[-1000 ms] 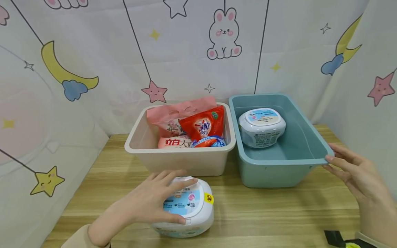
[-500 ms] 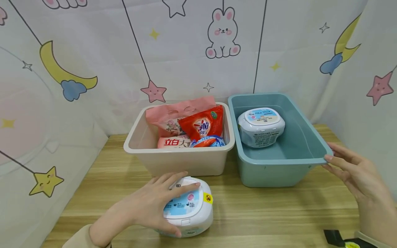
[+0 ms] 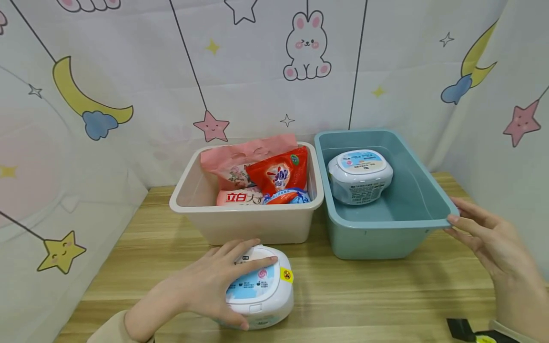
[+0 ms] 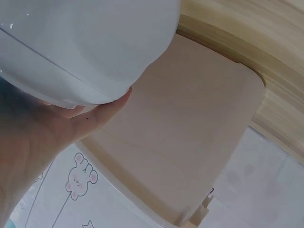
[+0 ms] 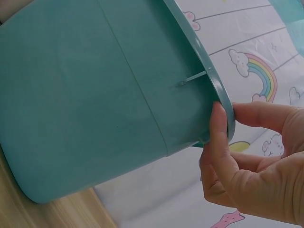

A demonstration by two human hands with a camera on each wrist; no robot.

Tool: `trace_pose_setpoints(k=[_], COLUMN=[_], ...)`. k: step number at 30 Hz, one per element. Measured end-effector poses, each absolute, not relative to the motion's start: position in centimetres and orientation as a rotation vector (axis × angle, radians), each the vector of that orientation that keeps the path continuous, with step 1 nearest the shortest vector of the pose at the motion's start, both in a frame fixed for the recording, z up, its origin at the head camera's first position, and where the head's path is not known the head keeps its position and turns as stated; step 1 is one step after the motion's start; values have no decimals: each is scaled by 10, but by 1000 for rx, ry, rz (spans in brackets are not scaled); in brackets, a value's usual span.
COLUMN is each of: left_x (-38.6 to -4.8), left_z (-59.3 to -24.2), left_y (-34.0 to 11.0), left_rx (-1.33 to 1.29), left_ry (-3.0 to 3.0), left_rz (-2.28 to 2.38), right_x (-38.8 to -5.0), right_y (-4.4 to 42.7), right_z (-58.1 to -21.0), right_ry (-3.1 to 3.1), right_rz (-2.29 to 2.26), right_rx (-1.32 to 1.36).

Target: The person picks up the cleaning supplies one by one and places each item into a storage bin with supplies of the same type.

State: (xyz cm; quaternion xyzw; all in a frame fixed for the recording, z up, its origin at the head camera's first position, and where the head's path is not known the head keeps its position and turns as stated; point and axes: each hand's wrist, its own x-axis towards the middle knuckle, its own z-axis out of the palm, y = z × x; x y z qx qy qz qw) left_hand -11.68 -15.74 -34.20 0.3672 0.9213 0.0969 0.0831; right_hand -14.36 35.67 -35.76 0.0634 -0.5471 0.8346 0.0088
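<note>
The left hand (image 3: 218,281) holds the white tub (image 3: 274,297), fingers spread over the lid and thumb bent down the near side. The tub is low at the wood table (image 3: 351,295), in front of the cream bin (image 3: 257,226). Its bottom is hidden, so I can't be sure it sits flat. The right hand (image 3: 493,238) pinches the front right corner of the blue-green bin (image 3: 373,243) by its rim.

The tub looks smooth, so if the thumb slipped, it could tip or drop. A hard tug by the right hand might tilt the bin and slide the second tub (image 3: 360,183) inside it.

The cream bin is just behind the white tub, so a push straight back would likely bump its wall. That bin holds a pink bag (image 3: 223,166), a red bag (image 3: 293,170) and other packs. A black strap (image 3: 461,328) lies near the right wrist.
</note>
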Motion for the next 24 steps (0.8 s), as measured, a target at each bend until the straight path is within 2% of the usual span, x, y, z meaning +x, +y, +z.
trace_pose_setpoints(k=[24], left_x=[-116], left_z=[-346], left_y=[-155], left_rx=[1040], left_ry=[2746], left_rz=[258], right_x=[-145], right_y=[359], right_z=[-359], right_ry=[-1735], right_rz=[2604], right_rx=[217])
